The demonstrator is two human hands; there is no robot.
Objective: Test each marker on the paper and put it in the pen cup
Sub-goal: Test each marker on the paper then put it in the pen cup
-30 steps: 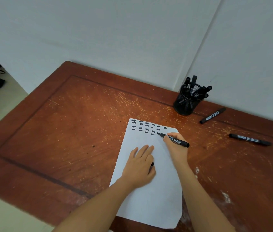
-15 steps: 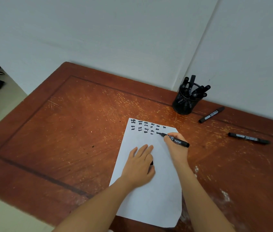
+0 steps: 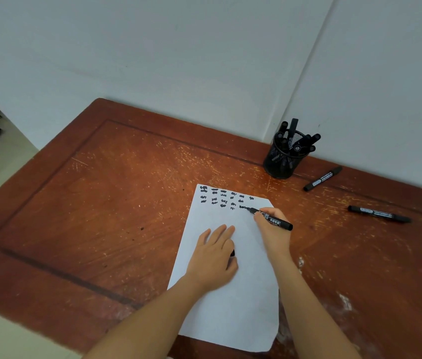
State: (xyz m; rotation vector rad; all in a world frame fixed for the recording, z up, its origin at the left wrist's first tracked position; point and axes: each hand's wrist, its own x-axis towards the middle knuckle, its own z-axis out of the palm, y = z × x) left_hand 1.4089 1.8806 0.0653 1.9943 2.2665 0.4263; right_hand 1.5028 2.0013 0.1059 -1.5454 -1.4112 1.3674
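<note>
A white paper [image 3: 233, 314] lies on the wooden table [image 3: 101, 203], with rows of black test marks along its top. My right hand [image 3: 273, 233] grips a black marker [image 3: 278, 222] whose tip touches the paper at the end of the lowest row of marks. My left hand [image 3: 212, 260] presses flat on the middle of the sheet, and a small black piece, seemingly the marker cap [image 3: 232, 253], is tucked under its thumb. The black mesh pen cup [image 3: 281, 161] stands by the wall beyond the paper and holds several markers.
Two capped black markers lie on the table right of the cup, one near it [image 3: 322, 178] and one farther right [image 3: 379, 213]. The white wall runs close behind the cup. The table's left edge drops to the floor.
The marker tip has scribbled a short fresh mark at the end of the lowest row. My left hand has stayed pressed on the paper.
</note>
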